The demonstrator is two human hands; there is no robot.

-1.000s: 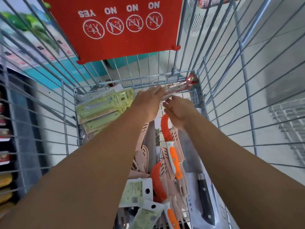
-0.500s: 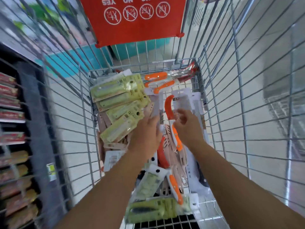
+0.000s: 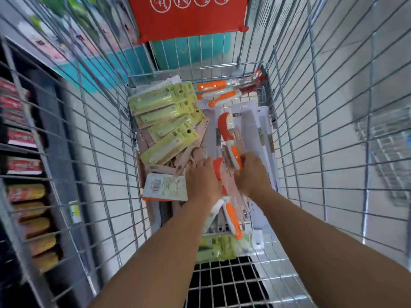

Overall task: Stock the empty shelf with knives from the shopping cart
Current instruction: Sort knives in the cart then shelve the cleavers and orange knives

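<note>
Down in the cart point(image 3: 289, 90), the right hand point(image 3: 251, 172) grips an orange knife point(image 3: 231, 145); whether the left hand point(image 3: 203, 178) holds anything is unclear. Packs look light, stiff, slippery: best gripped by card edges

Through wire mesh we saw pale tiled floor point(image 3: 347, 90) on right, large light-grey squares with thin joints, evenly lit. On left we noted dark shelving unit point(image 3: 51, 121) with red packets point(image 3: 22, 165) on upper levels and yellow-orange packets point(image 3: 33, 221) lower down, all blurred. Beyond, up left, we made out blurred display panel point(image 3: 66, 25) in green, pink and white with teal band point(image 3: 106, 70) along its base. Far right we saw faint grey grid shape point(image 3: 387, 152), too blurred to identify.
</note>
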